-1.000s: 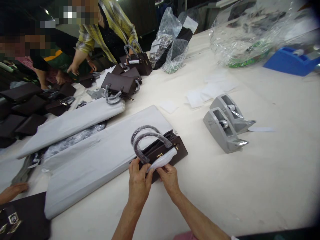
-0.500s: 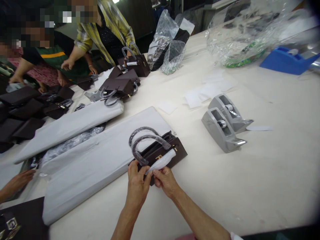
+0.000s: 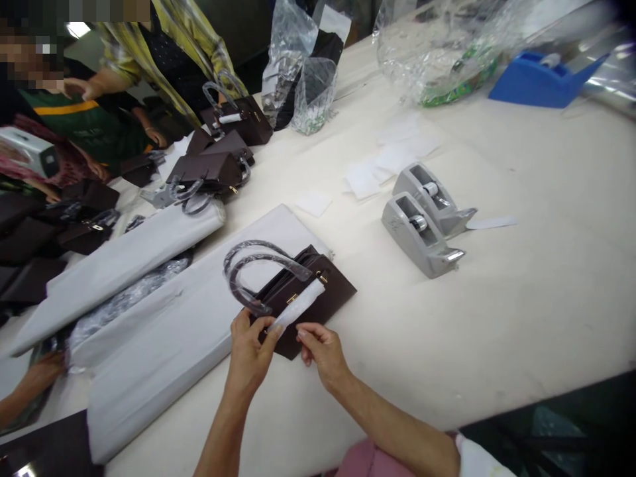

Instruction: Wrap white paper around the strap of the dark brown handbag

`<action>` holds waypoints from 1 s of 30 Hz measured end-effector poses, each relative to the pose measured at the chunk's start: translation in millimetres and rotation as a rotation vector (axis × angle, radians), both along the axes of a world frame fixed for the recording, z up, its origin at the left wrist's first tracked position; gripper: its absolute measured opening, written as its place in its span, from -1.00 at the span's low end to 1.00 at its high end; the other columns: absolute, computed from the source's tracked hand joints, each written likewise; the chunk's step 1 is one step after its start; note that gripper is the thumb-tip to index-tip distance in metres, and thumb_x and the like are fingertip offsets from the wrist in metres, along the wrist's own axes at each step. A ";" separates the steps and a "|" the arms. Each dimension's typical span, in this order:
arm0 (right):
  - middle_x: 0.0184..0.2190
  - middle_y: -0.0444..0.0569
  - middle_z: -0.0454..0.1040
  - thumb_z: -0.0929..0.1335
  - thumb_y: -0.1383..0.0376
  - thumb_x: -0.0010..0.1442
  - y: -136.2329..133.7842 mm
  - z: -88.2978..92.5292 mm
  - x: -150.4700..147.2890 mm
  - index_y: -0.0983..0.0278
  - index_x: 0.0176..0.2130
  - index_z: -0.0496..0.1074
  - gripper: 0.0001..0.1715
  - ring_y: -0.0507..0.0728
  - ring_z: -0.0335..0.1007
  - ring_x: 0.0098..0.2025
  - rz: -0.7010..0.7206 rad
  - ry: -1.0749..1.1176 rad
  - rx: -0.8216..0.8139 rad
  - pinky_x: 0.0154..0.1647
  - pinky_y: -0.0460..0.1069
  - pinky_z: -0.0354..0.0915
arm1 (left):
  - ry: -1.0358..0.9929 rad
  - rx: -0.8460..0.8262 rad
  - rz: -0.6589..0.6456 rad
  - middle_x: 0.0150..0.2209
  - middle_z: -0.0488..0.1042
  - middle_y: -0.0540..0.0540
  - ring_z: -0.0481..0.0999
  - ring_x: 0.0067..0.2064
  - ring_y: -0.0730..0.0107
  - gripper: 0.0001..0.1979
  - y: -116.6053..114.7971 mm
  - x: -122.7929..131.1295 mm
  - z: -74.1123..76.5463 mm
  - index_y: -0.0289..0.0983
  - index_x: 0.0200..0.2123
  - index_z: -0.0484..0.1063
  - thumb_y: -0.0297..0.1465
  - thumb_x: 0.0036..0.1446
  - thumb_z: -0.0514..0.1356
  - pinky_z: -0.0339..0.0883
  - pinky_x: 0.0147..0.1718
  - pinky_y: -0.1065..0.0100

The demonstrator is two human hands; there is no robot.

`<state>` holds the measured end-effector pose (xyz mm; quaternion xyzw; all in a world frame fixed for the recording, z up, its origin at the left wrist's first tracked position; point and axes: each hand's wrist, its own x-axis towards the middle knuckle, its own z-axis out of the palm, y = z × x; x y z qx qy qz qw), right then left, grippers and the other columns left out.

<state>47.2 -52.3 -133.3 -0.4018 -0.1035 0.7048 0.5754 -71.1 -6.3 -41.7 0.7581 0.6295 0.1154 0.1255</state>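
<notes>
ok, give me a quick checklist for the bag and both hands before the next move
1. Left hand pinching the white wrap at its lower end: ok
2. Wrap lying across the front of the bag: ok
3. Right hand holding something between its fingertips: cannot tell
4. Handles covered in clear film: ok
5. Grey dispensers upright, right of the bag: ok

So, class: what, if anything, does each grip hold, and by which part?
The left grip pinches the lower end of the white wrapping on the dark handbag. Whether the right grip holds anything cannot be told.
</notes>
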 end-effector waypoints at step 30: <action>-0.69 -0.20 0.28 0.46 0.13 -0.15 7.7 19.4 -18.5 0.36 -0.36 0.45 -0.61 -0.07 0.09 -0.72 -0.083 0.134 -0.099 -0.76 -0.16 0.05 | 0.009 -0.078 -0.001 -0.05 0.20 -0.14 0.16 0.09 0.09 -0.72 3.2 -0.2 4.1 -0.21 -0.35 0.43 -0.16 0.05 0.06 0.08 0.07 0.00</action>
